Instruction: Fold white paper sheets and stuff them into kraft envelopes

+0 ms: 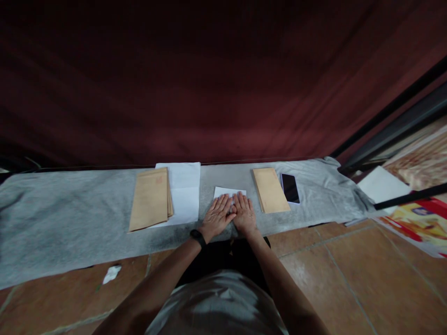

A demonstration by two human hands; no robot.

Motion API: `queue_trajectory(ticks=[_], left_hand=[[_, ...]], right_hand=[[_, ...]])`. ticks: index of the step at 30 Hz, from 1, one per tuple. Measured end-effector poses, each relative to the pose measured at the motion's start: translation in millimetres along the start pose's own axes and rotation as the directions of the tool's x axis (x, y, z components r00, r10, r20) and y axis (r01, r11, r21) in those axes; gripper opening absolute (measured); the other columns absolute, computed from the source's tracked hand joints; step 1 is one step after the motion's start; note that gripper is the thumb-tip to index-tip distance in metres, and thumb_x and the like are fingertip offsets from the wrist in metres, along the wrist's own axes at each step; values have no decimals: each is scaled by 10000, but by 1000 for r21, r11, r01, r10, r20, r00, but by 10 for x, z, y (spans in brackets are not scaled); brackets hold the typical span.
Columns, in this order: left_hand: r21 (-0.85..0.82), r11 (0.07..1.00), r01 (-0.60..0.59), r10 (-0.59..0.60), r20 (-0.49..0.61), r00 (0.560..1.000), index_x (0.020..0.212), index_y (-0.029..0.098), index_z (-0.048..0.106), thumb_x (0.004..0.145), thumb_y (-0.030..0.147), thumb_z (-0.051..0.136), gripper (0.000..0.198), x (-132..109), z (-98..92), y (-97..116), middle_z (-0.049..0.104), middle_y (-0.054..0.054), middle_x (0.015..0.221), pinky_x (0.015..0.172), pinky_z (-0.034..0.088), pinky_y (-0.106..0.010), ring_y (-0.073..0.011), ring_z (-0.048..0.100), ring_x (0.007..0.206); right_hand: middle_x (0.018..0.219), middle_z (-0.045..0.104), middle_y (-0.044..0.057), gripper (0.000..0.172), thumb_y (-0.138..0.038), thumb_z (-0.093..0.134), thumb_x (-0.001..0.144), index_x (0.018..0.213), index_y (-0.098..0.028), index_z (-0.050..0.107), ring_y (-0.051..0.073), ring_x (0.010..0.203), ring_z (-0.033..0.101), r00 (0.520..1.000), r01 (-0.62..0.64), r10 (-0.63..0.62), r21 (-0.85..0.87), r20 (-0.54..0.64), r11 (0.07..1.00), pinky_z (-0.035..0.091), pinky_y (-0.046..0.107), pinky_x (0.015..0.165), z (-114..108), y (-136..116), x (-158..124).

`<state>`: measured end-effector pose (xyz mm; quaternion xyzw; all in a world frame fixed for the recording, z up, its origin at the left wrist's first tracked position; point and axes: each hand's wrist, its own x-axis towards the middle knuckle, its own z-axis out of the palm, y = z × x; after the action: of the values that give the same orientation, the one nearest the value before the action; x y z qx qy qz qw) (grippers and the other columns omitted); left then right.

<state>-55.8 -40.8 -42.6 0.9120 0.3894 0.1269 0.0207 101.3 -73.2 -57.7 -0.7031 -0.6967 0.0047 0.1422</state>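
A folded white paper [228, 190] lies on the grey cloth [87, 200] in front of me, mostly covered by my hands. My left hand [218, 215] rests flat on its left part, fingers stretched out. Beside it, my right hand [244, 214] presses flat on the right part, fingers spread; the two hands touch near the thumbs. To the left, several brown envelopes [150, 197] overlap a larger white sheet [185, 190]. On the right sits another small pile of brown envelopes [271, 190].
A phone [290, 188] with a dark screen lies right of the right envelopes. Dark red fabric [216, 102] hangs behind the cloth. A white scrap [111, 274] is on the tiled floor [331, 274]. Black bars and a colourful package [419, 223] stand at the far right.
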Motion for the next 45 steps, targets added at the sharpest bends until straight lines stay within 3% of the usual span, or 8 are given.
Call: queue_trajectory(ticks=[7,15,21,24,34,40,45], left_hand=[[29,998,53,-52,-14,999,1538,106,347,991,524,426,693,-61,-28,-13,292,-174,1613,1234,220,-464,-284,235,1512],[23,974,226,-225,-43,974,1505,4,361,1018,386,323,620,-39,7,13,328,-207,1588,1239,206,-488,-291,268,1501],[-25,994,107,-107,22,994,1544,135,337,1021,306,271,553,230,64,218,341,-83,1610,1261,162,-443,-207,232,1517],[-19,994,112,-111,56,992,1552,153,323,1020,305,275,555,336,96,249,321,-75,1621,1262,147,-432,-198,229,1518],[15,978,207,-207,-14,978,1521,84,376,1019,371,277,586,194,24,-168,346,-138,1595,1233,219,-454,-251,274,1503],[19,973,231,-231,-17,973,1522,87,374,1015,366,283,586,148,-7,-195,357,-138,1591,1225,234,-465,-257,291,1497],[27,978,208,-208,5,978,1519,74,375,1002,290,296,566,153,-14,-194,364,-141,1588,1223,237,-472,-259,277,1502]], right_hand=[[1574,387,149,531,-296,303,1046,1535,-96,354,275,1460,349,996,-39,37,-28,-76,999,257,478,1185,-35,118,-135],[1554,423,139,529,-284,285,1046,1534,-94,358,281,1438,390,991,-81,74,-61,-107,995,259,480,1184,-44,150,-200],[1566,405,137,527,-287,313,1038,1529,-107,371,272,1451,373,992,-89,83,-64,-92,994,240,472,1193,-37,141,-202],[1559,416,137,525,-290,316,1039,1532,-118,369,269,1449,378,992,-93,88,-57,-89,994,240,473,1193,-55,138,-206],[1544,438,147,530,-277,329,1031,1535,-115,366,276,1442,389,990,-98,95,-19,-99,995,252,482,1190,-82,133,-212],[1544,433,165,524,-285,319,1033,1508,-80,403,294,1451,371,991,-107,108,19,-84,994,268,505,1183,-111,61,-79],[1557,421,138,520,-326,290,1053,1505,-100,412,236,1465,358,998,61,-60,115,-13,991,303,426,1183,-72,-189,196]])
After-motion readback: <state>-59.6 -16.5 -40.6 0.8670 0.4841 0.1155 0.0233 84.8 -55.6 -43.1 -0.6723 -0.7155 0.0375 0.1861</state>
